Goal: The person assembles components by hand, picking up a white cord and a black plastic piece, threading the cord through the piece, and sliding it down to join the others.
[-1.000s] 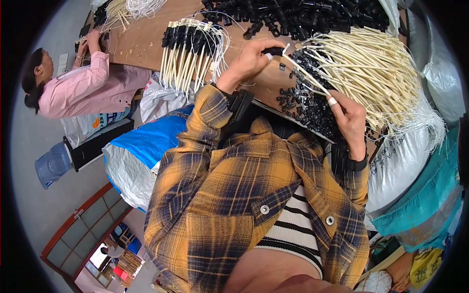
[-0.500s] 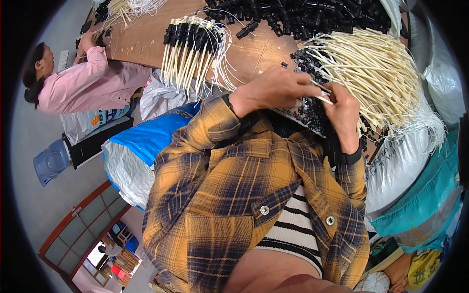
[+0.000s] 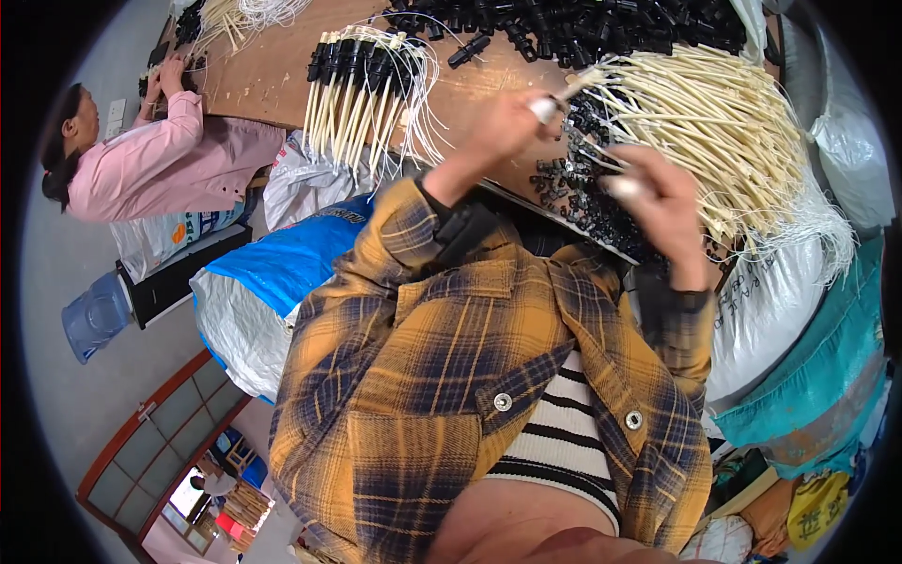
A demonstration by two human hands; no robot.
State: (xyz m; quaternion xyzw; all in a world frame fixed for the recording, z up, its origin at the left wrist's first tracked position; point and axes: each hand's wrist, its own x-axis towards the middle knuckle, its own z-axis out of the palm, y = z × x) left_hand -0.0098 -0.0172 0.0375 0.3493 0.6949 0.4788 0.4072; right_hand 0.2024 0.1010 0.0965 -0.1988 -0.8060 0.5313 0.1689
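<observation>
My left hand [image 3: 503, 132] is raised over the wooden table [image 3: 272, 75], its fingers closed on the end of a thin cream stick [image 3: 578, 86]. My right hand [image 3: 658, 202] is blurred. It hovers over a heap of small black connectors [image 3: 573, 183] with its fingers curled; whether it holds one is unclear. Just right of both hands lies a big pile of loose cream sticks [image 3: 723, 132]. Left of my left hand lies a bundle of cream sticks with black caps [image 3: 362, 89].
More black parts [image 3: 583, 23] are heaped along the far edge. A co-worker in a pink top [image 3: 150, 164] handles sticks at the table's left end. White and blue sacks [image 3: 263, 291], a blue water jug [image 3: 94, 315] and a teal bag [image 3: 827, 385] crowd the floor.
My hands, pressed together half a second ago, have come apart. The left one has lifted up and left with the stick, and the right one has dropped toward the black connectors.
</observation>
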